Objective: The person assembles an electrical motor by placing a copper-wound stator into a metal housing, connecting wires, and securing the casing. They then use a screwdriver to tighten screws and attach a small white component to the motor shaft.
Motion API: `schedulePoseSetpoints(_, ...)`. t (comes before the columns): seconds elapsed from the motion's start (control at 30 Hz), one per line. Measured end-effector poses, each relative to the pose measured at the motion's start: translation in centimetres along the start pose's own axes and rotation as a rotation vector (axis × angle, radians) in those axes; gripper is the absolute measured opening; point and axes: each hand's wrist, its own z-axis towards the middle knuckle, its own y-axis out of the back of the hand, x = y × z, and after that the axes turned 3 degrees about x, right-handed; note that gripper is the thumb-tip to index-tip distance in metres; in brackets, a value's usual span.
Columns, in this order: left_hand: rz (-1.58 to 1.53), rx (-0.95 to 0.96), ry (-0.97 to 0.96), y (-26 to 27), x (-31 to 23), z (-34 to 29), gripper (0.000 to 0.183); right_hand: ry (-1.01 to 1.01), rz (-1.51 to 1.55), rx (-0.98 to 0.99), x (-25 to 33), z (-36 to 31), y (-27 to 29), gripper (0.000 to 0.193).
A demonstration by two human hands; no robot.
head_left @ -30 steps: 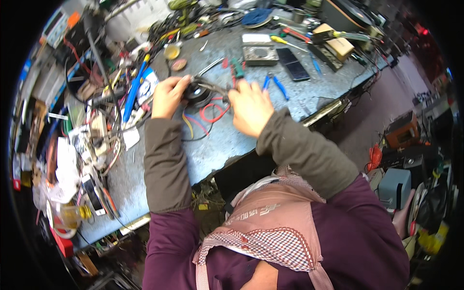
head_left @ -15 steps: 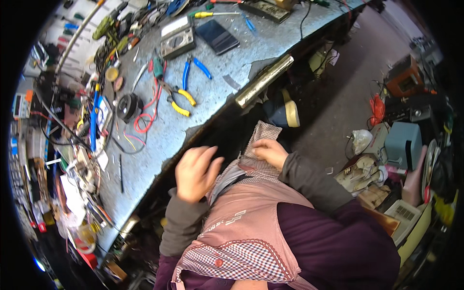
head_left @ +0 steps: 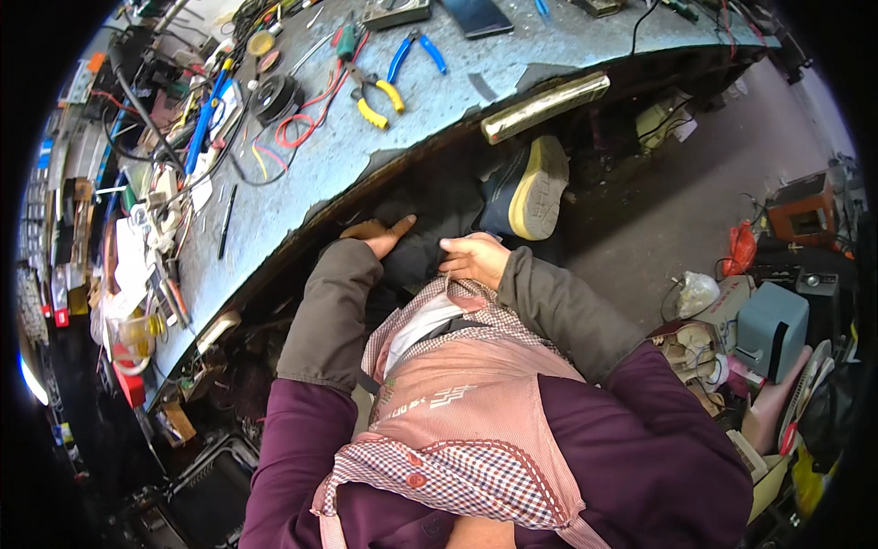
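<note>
Both hands are at a dark trouser leg (head_left: 412, 261), below the bench edge. My left hand (head_left: 377, 238) lies at its left side, thumb stretched out and apart; its other fingers are partly hidden. From the right, my right hand (head_left: 476, 258) has its fingers curled at the cloth, just above the apron hem, with the thumb on top. A dark blue shoe (head_left: 540, 192) with a yellow-edged sole is raised beyond the right hand. The pinkish apron (head_left: 466, 366) is bunched in my lap, its checked hem folded back.
A worn blue workbench (head_left: 274, 206) runs across the left and far side. Yellow-handled pliers (head_left: 377, 96), blue-handled cutters (head_left: 416, 55) and a black wire spool (head_left: 275, 98) lie on it. Under its edge is a metallic bar (head_left: 546, 108). A grey-blue box (head_left: 773, 329) stands among clutter at right.
Both hands have moved forward and down from above the apron to the trouser leg. The apron hem has dropped back toward me, and the raised shoe now shows its sole. My view has shifted.
</note>
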Motion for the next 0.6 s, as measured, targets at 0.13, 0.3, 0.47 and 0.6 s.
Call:
schedulePoseSetpoints(0.13, -0.057, -0.089, 0.123, -2.3, 7.7, -3.2, 0.101, -0.135, -0.217, 0.13, -3.6, 2.1, -3.8, 0.059)
schedulePoseSetpoints(0.3, 0.009, 0.178, 0.437, -4.2, 14.7, -8.1, 0.087, 0.105, -0.884, 0.277, -4.7, 2.6, -1.0, 0.058)
schedulePoseSetpoints(0.47, 0.007, 0.217, 0.471, -6.4, 17.6, -7.3, 0.086, 0.077, -0.646, -0.352, -3.4, -1.3, 6.8, 0.042)
schedulePoseSetpoints(0.6, -0.002, 0.146, 0.419, -8.2, 19.3, -6.6, 0.085, 0.329, -0.043, -0.332, -1.2, -9.4, 9.8, 0.035)
